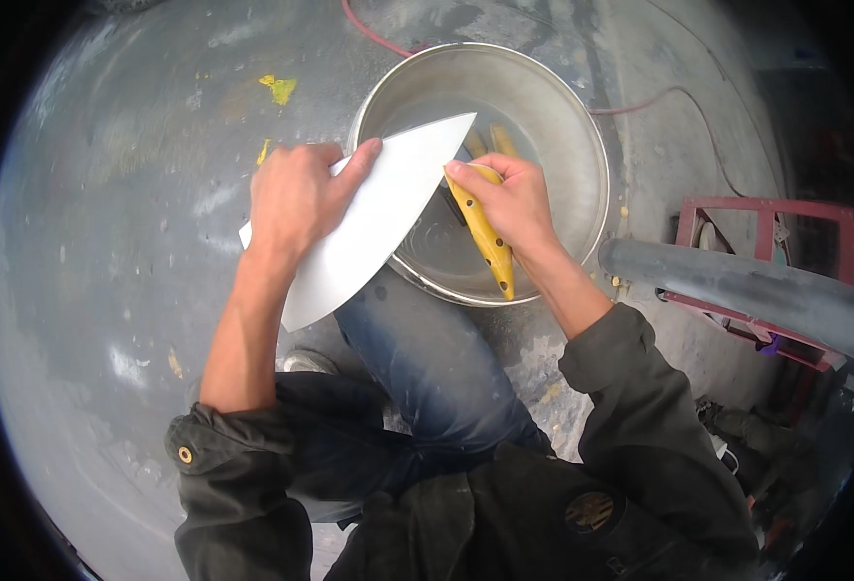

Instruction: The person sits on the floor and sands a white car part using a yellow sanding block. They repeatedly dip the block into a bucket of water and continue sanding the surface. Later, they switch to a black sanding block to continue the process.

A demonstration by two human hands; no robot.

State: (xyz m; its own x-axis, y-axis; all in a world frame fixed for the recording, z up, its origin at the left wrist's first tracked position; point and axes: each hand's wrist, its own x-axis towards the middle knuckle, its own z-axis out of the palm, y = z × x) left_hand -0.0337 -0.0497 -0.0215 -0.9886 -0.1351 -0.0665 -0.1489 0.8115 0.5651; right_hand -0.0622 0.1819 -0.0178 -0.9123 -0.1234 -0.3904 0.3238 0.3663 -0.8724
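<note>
Dark rolled sleeves (640, 382) lead to closed fingers (357, 167): the left hand (294, 201) clamps a white sheet (380, 218) over the left rim of a round basin (570, 131), the right hand (514, 205) pinches a yellow piece (483, 237) over its near side. The step looks like smoothing the sheet's edge; the next stroke would call for steady support. Sheet: smooth, pointed, curve-edged; yellow piece: folded, dark-dotted; basin: dull, metallic-looking, with shallow liquid (431, 259)

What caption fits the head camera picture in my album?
Left hand holds a white panel, right hand a spotted yellow sheet, at a round basin.
</note>
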